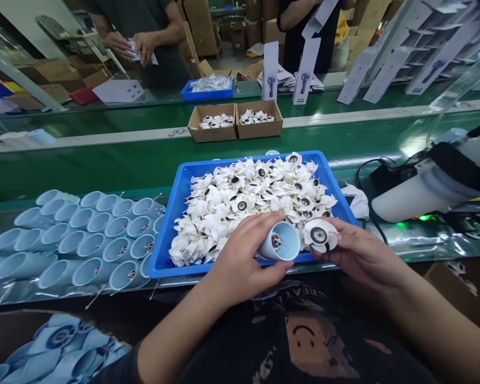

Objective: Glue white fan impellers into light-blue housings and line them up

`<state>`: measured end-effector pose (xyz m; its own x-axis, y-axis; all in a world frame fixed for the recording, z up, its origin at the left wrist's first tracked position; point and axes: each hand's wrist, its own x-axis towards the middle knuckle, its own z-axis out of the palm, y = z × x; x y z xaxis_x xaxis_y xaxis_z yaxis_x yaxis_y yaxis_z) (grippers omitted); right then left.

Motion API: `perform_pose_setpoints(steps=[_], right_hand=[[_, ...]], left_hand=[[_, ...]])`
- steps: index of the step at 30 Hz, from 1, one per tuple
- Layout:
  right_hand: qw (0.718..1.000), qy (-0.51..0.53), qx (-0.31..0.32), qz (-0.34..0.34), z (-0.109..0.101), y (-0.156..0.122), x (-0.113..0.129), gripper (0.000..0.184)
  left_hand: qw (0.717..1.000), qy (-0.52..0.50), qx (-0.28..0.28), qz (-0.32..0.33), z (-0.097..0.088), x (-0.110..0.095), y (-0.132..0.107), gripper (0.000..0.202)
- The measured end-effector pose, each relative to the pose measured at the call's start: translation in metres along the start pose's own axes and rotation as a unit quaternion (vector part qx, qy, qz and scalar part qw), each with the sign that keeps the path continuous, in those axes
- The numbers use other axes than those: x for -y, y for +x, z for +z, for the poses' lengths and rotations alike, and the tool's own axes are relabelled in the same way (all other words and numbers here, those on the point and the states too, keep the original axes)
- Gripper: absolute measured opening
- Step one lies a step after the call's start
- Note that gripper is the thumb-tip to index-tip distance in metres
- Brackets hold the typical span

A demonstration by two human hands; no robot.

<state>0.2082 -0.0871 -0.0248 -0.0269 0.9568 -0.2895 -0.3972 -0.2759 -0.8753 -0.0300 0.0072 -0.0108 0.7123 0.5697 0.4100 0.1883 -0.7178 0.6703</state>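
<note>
My left hand [244,261] is closed around a blue cup [288,242], its open mouth turned toward me and a small copper-coloured part [277,240] showing inside. My right hand [364,255] pinches a white fan [320,234] by its edge, dark centre facing me, just beside the cup's rim; I can't tell if they touch. Both are above the near edge of a blue tray [163,248] heaped with white fans [240,194]. Rows of blue cups [94,245] lie left of the tray.

Pale blue cup [289,242], black-centred white fan wheel [320,235], bright blue tray [165,230], green belt [124,162].
</note>
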Motion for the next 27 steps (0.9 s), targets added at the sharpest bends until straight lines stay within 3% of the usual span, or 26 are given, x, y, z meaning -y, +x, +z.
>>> perform_pose_setpoints(steps=[5, 8, 9, 12, 13, 14, 17, 19, 24, 27], right_hand=[[0.999, 0.027, 0.043, 0.0, 0.011, 0.005, -0.002, 0.038], [0.985, -0.133, 0.052, -0.095, 0.016, 0.005, 0.004, 0.028], [0.961, -0.23, 0.058, -0.143, 0.019, 0.005, 0.007, 0.025], [0.83, -0.498, 0.068, -0.244, 0.028, 0.004, 0.014, 0.023], [0.801, -0.539, 0.07, -0.25, 0.03, 0.004, 0.016, 0.022], [0.791, -0.556, 0.072, -0.244, 0.031, 0.003, 0.018, 0.022], [0.814, -0.532, 0.088, -0.214, 0.031, -0.001, 0.022, 0.024], [0.827, -0.506, 0.079, -0.233, 0.029, -0.004, 0.022, 0.027], [0.786, -0.509, 0.021, -0.35, 0.027, 0.005, 0.011, 0.022], [0.792, -0.491, 0.004, -0.363, 0.026, 0.013, 0.008, 0.017]], left_hand=[[0.999, 0.032, 0.012, -0.011, 0.002, -0.01, 0.004, 0.063], [0.998, 0.043, 0.038, -0.019, 0.005, -0.008, 0.006, 0.062], [0.998, 0.051, 0.043, -0.015, 0.007, -0.007, 0.006, 0.06], [0.993, 0.104, 0.052, -0.011, 0.013, -0.006, 0.008, 0.046], [0.991, 0.119, 0.057, -0.013, 0.014, -0.006, 0.008, 0.043], [0.99, 0.127, 0.066, -0.016, 0.015, -0.007, 0.009, 0.041], [0.989, 0.109, 0.097, -0.012, 0.014, -0.01, 0.011, 0.041], [0.991, 0.095, 0.099, -0.007, 0.013, -0.012, 0.013, 0.045], [0.994, 0.097, 0.045, 0.021, 0.016, -0.016, 0.018, 0.042], [0.994, 0.106, 0.011, 0.037, 0.02, -0.017, 0.022, 0.041]])
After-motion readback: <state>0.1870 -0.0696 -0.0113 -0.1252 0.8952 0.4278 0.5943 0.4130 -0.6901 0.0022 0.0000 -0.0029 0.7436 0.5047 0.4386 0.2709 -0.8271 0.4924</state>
